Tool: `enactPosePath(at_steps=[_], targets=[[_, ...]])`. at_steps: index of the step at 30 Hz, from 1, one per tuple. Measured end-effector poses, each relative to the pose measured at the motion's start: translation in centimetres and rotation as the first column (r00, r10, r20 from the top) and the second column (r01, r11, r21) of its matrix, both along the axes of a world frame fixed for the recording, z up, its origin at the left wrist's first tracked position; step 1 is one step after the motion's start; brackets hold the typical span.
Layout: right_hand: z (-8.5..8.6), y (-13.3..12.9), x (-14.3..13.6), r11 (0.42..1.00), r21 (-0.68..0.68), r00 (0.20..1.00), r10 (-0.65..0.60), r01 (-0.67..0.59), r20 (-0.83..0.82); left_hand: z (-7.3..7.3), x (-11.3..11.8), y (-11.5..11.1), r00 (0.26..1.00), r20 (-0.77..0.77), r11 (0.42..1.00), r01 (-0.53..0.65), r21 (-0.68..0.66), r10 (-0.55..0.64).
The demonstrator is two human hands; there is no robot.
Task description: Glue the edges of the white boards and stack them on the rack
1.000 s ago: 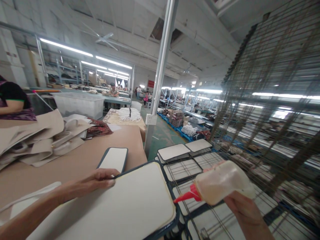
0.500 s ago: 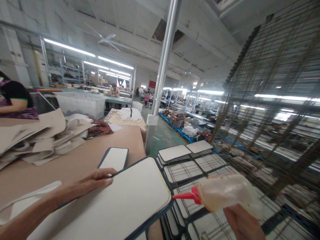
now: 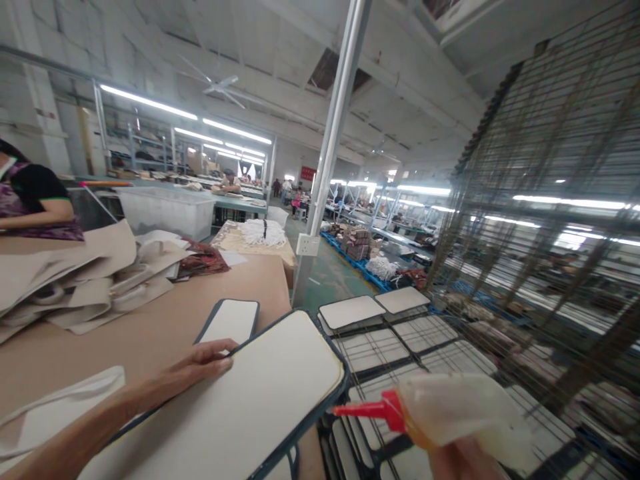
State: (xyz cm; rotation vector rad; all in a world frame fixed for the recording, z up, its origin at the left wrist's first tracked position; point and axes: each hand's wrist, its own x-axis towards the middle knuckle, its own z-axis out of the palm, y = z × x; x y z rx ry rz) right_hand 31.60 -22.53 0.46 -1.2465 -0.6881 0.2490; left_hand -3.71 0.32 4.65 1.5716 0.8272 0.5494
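Fingers (image 3: 219,348) of the left hand (image 3: 197,368) grasp the far edge of a large white panel (image 3: 250,393) with a dark border, thumb on its face; a thin yellowish line runs along its rim. The panel lies in front of the brown counter (image 3: 265,277), its right end over wire racks bearing more pale panels (image 3: 353,311). The right hand (image 3: 463,460) is closed around a translucent bottle (image 3: 450,407), whose red nozzle (image 3: 370,409) points left, its tip at the panel's right-hand border; whether they touch, I cannot tell. A smaller dark-edged panel (image 3: 230,321) lies on the counter beyond the left hand, near heaped beige pieces (image 3: 100,280).
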Motion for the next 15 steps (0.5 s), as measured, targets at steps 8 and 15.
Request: enactPosePath(at_steps=[8, 15], targets=[[4.0, 2.4, -2.1, 0.944, 0.33, 0.955, 0.095, 0.002, -0.279, -1.1, -0.2, 0.9, 1.0, -0.015, 0.994, -0.021, 0.111, 0.022], [1.6, 3.9, -4.2, 0.946, 0.32, 0.965, 0.132, -0.055, -0.226, -1.6, 1.2, 0.2, 0.999, -0.013, 0.994, -0.029, 0.109, 0.031]])
